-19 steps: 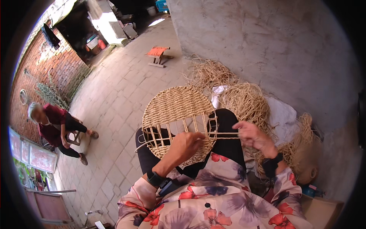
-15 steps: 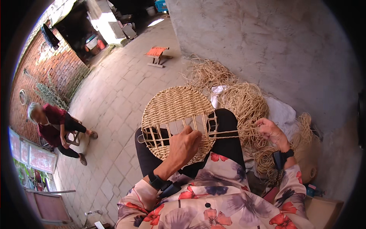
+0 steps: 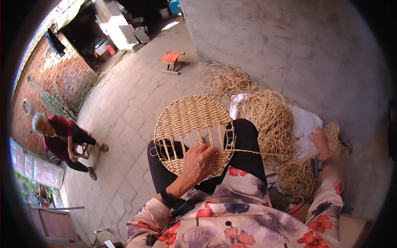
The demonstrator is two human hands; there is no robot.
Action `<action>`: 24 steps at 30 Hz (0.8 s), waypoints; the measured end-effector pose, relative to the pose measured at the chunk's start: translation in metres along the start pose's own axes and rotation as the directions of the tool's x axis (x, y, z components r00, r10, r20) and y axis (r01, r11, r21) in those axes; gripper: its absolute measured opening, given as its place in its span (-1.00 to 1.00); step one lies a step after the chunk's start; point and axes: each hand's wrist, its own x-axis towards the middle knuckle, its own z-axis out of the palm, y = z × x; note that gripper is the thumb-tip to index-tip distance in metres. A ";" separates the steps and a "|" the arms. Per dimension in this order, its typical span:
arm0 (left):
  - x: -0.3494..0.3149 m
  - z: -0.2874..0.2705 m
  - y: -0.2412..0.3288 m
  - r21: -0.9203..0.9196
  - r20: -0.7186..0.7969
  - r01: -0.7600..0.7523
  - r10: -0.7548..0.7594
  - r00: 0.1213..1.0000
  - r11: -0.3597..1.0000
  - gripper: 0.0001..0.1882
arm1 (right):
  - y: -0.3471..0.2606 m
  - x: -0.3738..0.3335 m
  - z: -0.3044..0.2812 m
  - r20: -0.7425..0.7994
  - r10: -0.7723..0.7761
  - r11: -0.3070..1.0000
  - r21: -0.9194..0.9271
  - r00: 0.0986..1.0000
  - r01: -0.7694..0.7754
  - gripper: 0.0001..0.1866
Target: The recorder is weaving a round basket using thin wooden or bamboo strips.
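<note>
A round woven straw mat (image 3: 188, 120) rests on my lap, its near part still an open frame of upright ribs. My left hand (image 3: 199, 162) lies on the mat's near edge, fingers pressed on the weave. A thin straw rope strand (image 3: 247, 151) runs from the mat to the right. My right hand (image 3: 320, 139) is stretched out to the right over the heap of straw rope (image 3: 273, 124), blurred; whether it grips a strand I cannot tell.
Loose straw rope (image 3: 225, 80) lies by a grey concrete wall (image 3: 289, 45). A small orange stool (image 3: 171, 60) stands on the paved yard. Another person in red (image 3: 62, 138) sits on a low stool at the left, by a brick wall (image 3: 49, 78).
My right hand has swung from the mat's right edge out to the right over the rope heap. My left hand has stayed on the mat.
</note>
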 end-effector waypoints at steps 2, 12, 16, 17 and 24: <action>0.002 0.001 0.003 -0.028 0.044 0.050 -0.049 0.998 0.998 -0.90 | -0.081 -0.010 -0.004 -0.153 -0.202 0.884 0.398 0.967 0.248 -0.57; 0.010 -0.003 0.009 0.014 0.117 0.084 -0.085 0.989 0.996 -0.87 | -0.269 -0.100 -0.041 -0.051 -0.674 0.362 0.847 0.737 0.389 -0.82; 0.013 0.000 0.009 -0.032 0.013 0.049 -0.048 0.999 0.998 -0.86 | -0.278 -0.104 -0.027 -0.001 -0.569 0.640 0.627 0.822 0.444 -0.77; 0.016 0.001 0.010 -0.051 -0.056 0.037 -0.040 0.998 0.998 -0.83 | -0.284 -0.109 -0.023 -0.035 -0.553 0.677 0.563 0.832 0.474 -0.71; 0.058 0.007 0.008 -0.116 0.106 0.021 -0.009 0.994 0.993 -0.66 | -0.305 -0.120 -0.009 -0.130 -0.469 0.673 0.587 0.873 0.449 -0.79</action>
